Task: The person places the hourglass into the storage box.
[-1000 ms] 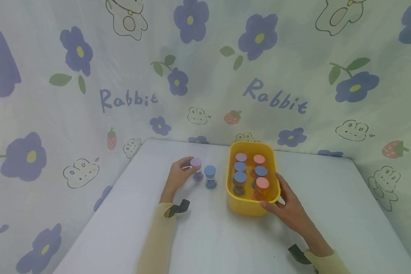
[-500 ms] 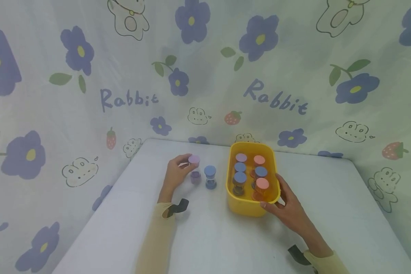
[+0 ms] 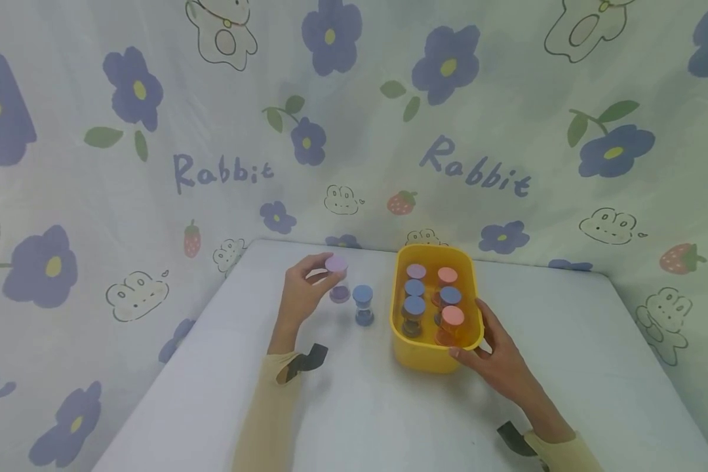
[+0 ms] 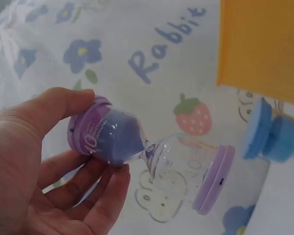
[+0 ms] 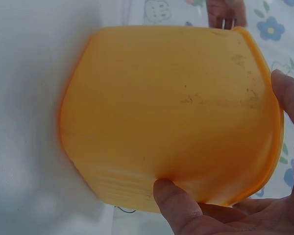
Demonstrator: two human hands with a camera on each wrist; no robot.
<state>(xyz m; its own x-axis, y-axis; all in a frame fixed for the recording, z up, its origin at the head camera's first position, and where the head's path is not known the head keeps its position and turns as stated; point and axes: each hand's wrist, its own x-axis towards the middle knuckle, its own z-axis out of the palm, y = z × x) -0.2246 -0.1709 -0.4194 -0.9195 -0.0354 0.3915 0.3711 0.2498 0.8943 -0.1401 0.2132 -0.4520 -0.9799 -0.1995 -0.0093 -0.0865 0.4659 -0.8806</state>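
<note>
Just left of centre in the head view, the left hand point(image 3: 303, 295) holds a small purple sand timer with round plastic end caps and a clear glass waist point(image 3: 337, 278), lifted clear of the white table point(image 3: 354, 406). In the left wrist view the thumb and curled fingers point(image 4: 95, 198) pinch one end cap of the purple sand timer point(image 4: 147, 149), which lies tilted, its purple sand gathered in the bulb nearer the hand and its other cap pointing toward the lower right of the frame. A matching blue sand timer point(image 3: 363, 305) stands upright on the table just right of the lifted one, between it and a yellow rectangular plastic tub point(image 3: 427, 357). The tub sits right of centre and holds six more upright timers in two rows, with purple, blue and pink caps. The right hand point(image 3: 495, 357) grips the tub at its lower right corner; in the right wrist view its thumb point(image 5: 179, 205) presses the yellow wall point(image 5: 171, 112) while the fingers curl over the rim at the right edge of the frame. Behind the table hangs a pale cloth printed with blue flowers, strawberries and rabbits point(image 3: 124, 131).
</note>
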